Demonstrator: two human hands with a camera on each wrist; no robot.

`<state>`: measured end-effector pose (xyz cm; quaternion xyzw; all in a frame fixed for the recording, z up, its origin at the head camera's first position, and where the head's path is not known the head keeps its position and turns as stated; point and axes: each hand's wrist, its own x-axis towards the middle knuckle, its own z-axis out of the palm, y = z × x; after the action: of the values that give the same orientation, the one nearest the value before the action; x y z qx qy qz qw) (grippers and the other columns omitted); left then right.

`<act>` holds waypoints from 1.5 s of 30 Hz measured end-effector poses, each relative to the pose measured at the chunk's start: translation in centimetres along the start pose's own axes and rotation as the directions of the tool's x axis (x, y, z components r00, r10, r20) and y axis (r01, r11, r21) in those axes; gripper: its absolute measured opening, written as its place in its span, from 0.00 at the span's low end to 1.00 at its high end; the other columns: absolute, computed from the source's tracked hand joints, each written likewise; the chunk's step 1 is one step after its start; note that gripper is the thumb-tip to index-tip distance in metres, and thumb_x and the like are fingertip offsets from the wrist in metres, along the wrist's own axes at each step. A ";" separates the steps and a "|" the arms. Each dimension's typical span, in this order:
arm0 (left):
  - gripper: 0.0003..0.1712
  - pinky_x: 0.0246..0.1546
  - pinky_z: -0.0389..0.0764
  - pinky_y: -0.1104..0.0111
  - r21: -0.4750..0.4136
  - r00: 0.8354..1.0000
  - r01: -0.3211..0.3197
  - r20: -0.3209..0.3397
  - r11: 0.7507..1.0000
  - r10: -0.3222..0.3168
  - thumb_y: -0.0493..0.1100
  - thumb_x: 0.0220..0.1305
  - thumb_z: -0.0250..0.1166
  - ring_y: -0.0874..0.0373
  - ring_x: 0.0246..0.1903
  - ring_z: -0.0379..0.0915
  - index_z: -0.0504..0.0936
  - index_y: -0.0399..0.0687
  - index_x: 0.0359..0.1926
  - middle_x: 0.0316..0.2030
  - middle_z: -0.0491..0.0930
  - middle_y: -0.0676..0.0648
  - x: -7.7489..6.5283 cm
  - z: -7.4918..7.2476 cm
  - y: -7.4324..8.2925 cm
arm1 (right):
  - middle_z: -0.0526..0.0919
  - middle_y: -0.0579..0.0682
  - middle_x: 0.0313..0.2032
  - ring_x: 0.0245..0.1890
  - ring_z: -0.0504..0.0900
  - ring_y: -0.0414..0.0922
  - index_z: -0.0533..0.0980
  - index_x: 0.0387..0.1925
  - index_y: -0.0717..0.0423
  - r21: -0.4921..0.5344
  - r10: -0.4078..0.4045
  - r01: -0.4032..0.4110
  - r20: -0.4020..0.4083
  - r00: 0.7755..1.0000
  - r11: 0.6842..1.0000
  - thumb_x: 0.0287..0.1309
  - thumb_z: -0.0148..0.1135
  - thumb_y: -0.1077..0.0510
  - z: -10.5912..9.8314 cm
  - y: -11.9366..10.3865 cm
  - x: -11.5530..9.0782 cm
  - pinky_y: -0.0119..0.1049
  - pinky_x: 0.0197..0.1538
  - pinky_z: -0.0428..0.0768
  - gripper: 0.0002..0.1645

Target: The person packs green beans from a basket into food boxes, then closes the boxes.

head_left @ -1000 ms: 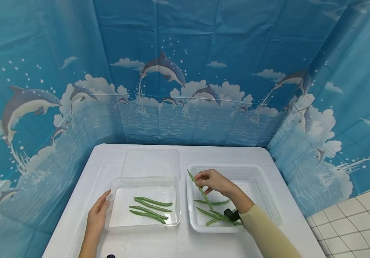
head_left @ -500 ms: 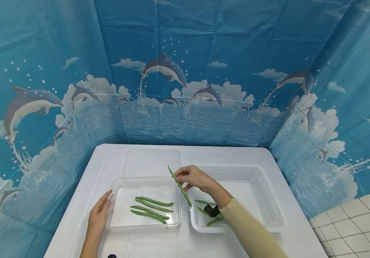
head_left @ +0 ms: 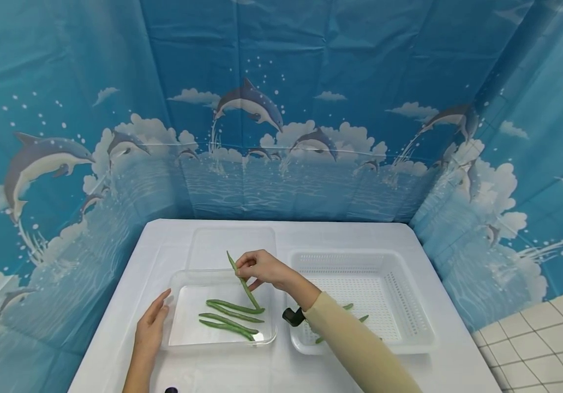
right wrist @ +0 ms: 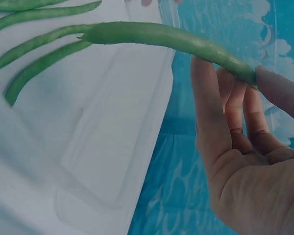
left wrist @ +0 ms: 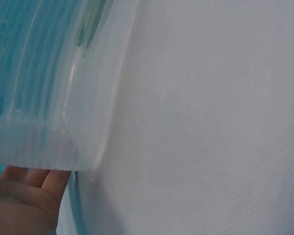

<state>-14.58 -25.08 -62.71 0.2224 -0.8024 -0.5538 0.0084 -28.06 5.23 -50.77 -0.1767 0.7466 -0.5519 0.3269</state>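
Observation:
My right hand (head_left: 264, 269) pinches a green bean (head_left: 247, 289) between thumb and fingers, above the right half of a clear plastic container (head_left: 187, 308). The bean slants down, its lower end overlapping the beans in the container in the head view. Several green beans (head_left: 232, 326) lie there side by side. In the right wrist view the held bean (right wrist: 152, 36) runs sideways from the fingertips. With fingers extended, my left hand (head_left: 149, 327) rests at the container's left wall; in the left wrist view its fingers (left wrist: 36, 178) are partly behind that wall.
A white perforated basket (head_left: 375, 289) stands to the right, with a few green beans (head_left: 347, 307) partly hidden by my right sleeve. A clear flat lid (head_left: 232, 240) lies behind the container. The white table (head_left: 281, 376) meets a blue dolphin-print curtain at the back.
My right hand has carried the green bean leftward from above the white basket to above the clear container. My left hand stays beside the container.

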 end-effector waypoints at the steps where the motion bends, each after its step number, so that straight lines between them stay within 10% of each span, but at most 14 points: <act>1: 0.29 0.80 0.55 0.32 0.004 1.000 0.000 -0.003 1.000 0.000 0.56 0.85 0.47 0.35 0.84 0.48 0.64 0.62 0.81 0.84 0.55 0.43 0.0 0.0 -0.1 | 0.84 0.48 0.38 0.37 0.84 0.42 0.80 0.55 0.63 0.000 0.000 0.000 0.003 1.000 1.000 0.72 0.66 0.58 0.3 0.0 0.3 0.44 0.41 0.94 0.16; 18: 0.29 0.79 0.56 0.32 0.015 1.000 0.010 0.001 1.000 -0.010 0.56 0.85 0.47 0.35 0.84 0.48 0.64 0.64 0.81 0.84 0.55 0.44 0.3 -0.3 -0.1 | 0.84 0.48 0.28 0.28 0.83 0.42 0.83 0.37 0.57 -0.258 0.097 -0.086 0.028 0.995 0.962 0.65 0.72 0.63 5.4 1.5 3.9 0.49 0.37 0.94 0.03; 32: 0.29 0.80 0.56 0.33 -0.006 1.000 0.001 0.012 1.000 -0.001 0.55 0.85 0.47 0.35 0.84 0.48 0.64 0.62 0.81 0.84 0.55 0.43 0.1 -0.3 0.1 | 0.79 0.42 0.20 0.18 0.80 0.38 0.83 0.29 0.52 -0.721 0.171 -0.117 0.003 0.985 0.683 0.63 0.74 0.62 8.5 3.8 3.9 0.28 0.21 0.84 0.07; 41: 0.29 0.80 0.57 0.33 -0.010 1.000 -0.007 0.006 1.000 0.007 0.55 0.85 0.48 0.35 0.84 0.49 0.65 0.63 0.81 0.84 0.56 0.44 0.1 -0.2 0.0 | 0.85 0.48 0.24 0.23 0.86 0.43 0.85 0.31 0.53 -0.665 0.171 -0.124 0.006 0.985 0.737 0.63 0.74 0.64 8.4 3.1 3.5 0.32 0.26 0.89 0.05; 45: 0.28 0.80 0.57 0.34 -0.024 1.000 -0.013 0.011 1.000 0.013 0.54 0.86 0.48 0.35 0.84 0.49 0.65 0.63 0.81 0.84 0.56 0.43 0.0 -0.3 0.0 | 0.89 0.55 0.27 0.27 0.90 0.50 0.85 0.33 0.54 -0.573 0.142 -0.117 0.000 0.990 0.811 0.65 0.72 0.63 7.3 2.3 3.2 0.39 0.33 0.92 0.04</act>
<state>-14.53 -25.34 -62.64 0.2138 -0.7972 -0.5645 0.0100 -25.19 -1.15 -55.18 -0.2269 0.8807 -0.2755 0.3115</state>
